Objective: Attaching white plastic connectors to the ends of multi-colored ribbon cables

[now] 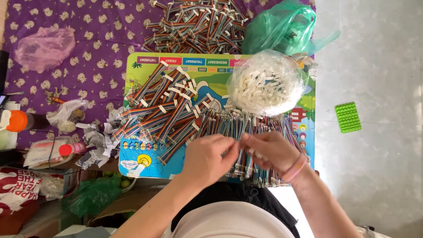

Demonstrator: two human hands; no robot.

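My left hand (207,158) and my right hand (271,152) meet over the near edge of a colourful printed board (136,75). Their fingertips pinch a rainbow ribbon cable with a small white connector (240,147) between them. Under the hands lies a row of finished rainbow cables (246,125). A loose heap of rainbow ribbon cables with white paper bands (165,103) spreads across the board to the left. A clear plastic bag full of white connectors (265,83) rests just beyond my right hand.
Another heap of ribbon cables (198,24) lies on the purple patterned cloth (97,31) farther away, beside a green plastic bag (282,28). A pink bag (44,46), bottles with orange caps (17,121) and crumpled paper (97,141) sit left. A green studded pad (347,117) lies on the pale floor at right.
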